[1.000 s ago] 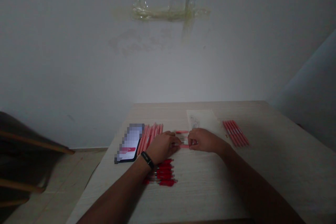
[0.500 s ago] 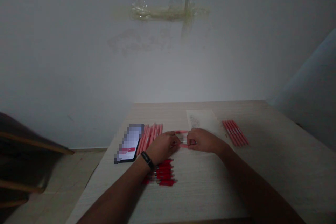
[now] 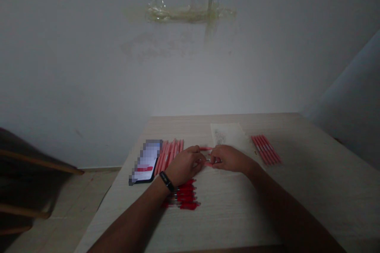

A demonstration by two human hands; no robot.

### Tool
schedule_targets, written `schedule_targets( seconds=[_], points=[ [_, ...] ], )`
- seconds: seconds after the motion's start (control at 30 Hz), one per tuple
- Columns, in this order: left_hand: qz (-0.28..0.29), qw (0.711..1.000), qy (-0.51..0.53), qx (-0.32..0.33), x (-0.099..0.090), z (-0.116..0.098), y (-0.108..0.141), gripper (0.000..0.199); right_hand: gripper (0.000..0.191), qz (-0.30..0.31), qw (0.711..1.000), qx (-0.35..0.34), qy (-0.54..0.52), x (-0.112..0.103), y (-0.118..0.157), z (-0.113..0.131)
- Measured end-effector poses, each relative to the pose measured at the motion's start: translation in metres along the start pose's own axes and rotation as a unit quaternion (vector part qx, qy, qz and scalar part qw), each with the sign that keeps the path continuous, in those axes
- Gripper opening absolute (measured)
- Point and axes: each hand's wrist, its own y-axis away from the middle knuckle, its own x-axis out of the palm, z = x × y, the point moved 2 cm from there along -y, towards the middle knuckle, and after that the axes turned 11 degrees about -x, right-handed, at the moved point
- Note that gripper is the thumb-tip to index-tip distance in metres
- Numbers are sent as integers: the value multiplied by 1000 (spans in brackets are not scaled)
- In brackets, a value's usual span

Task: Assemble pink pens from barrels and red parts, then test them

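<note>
My left hand [image 3: 186, 165], with a black band on its wrist, is closed on a small pen part at the middle of the table. Facing it, my right hand [image 3: 230, 158] is pinched on a pink pen part. The fingertips nearly meet, and the small parts between them are too blurred to tell apart. Just beyond the fingers lies a pink piece [image 3: 205, 148]. Several pink pens [image 3: 169, 154] lie side by side left of my left hand. Nearer me, several red pen pieces [image 3: 187, 195] sit partly under my left wrist.
A phone [image 3: 145, 166] lies at the table's left edge. Behind my right hand is a whitish sheet [image 3: 233, 134] with small dark items on it. Several pink pens [image 3: 265, 150] form a row at the right. A wall stands behind the table.
My two hands have come slightly closer together, narrowing the gap between the fingertips. The pens, phone and sheet have not moved.
</note>
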Motion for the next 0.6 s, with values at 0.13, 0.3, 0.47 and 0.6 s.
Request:
schedule_targets(
  seconds=[0.13,0.3,0.47,0.6],
  points=[
    [0,1000,10,8,0,-1,0,18,13,-5,1000,-5,-18,-2,0,3],
    [-9,1000,15,16,0,-2,0,22,11,3,999,2,-32,-1,0,3],
    [-23,998,32,43,4,-2,0,24,14,5,1000,15,-5,1,1,-1],
    [-15,999,27,32,5,2,-1,24,15,2,1000,-8,-30,0,0,-1]
  ],
)
